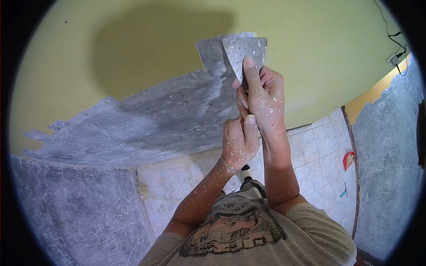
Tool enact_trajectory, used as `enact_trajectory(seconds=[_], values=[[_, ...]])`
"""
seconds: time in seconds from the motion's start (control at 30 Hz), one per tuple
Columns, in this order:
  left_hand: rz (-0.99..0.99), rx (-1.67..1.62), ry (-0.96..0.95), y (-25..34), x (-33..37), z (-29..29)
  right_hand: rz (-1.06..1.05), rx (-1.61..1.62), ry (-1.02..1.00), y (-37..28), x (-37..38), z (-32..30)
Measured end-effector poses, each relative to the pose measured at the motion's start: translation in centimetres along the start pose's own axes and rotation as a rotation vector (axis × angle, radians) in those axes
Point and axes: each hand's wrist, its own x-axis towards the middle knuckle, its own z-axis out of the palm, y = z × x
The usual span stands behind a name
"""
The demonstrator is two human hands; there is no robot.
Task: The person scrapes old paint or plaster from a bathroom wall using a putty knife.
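Note:
A metal putty knife (246,46) with a wide, speckled blade is held up against the wall at the top edge of a scraped grey patch. My right hand (268,99) is closed round it, with the thumb laid along the blade. Just below, my left hand (239,141) is closed round the lower end of the handle, which the fingers mostly hide. Pale flakes stick to both hands and forearms. Yellow-green paint (319,53) covers the wall above and right of the bare grey area (146,119), and the border between them is ragged.
Pale tiles (173,177) cover the floor below. A red scoop-like container (348,160) and a small blue-handled tool (344,192) lie near the right wall (386,146), which is also partly stripped. A white plug (392,59) with black cable hangs at the upper right.

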Motion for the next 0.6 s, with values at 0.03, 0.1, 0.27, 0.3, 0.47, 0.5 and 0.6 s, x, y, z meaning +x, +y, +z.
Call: enact_trajectory(seconds=[0.03,0.1,0.27,0.3,0.47,0.5,0.6], values=[[-0.003,0.001,0.002,0.5,0.0,0.1,0.006,-0.007,0.004,0.2,-0.1,-0.2],[0.015,-0.009,-0.023,2.0,0.3,0.2,0.002,-0.009,0.008,-0.6,-0.1,-0.7],[-0.001,0.0,-0.029,1.2,0.2,0.7,-0.002,-0.007,0.033,-0.1,0.0,-1.0],[0.017,-0.021,-0.032,1.5,0.2,0.7,-0.001,-0.013,0.028,-0.5,0.1,-1.1],[-0.006,-0.018,-0.052,1.4,0.6,1.2,0.004,-0.044,0.047,-0.3,0.3,-1.7],[0.043,0.011,-0.06,1.9,0.7,1.3,-0.005,-0.048,0.036,-0.8,0.4,-1.9],[-0.028,-0.026,-0.058,-0.1,0.5,2.0,-0.011,-0.045,0.028,-1.0,0.7,-1.7]])
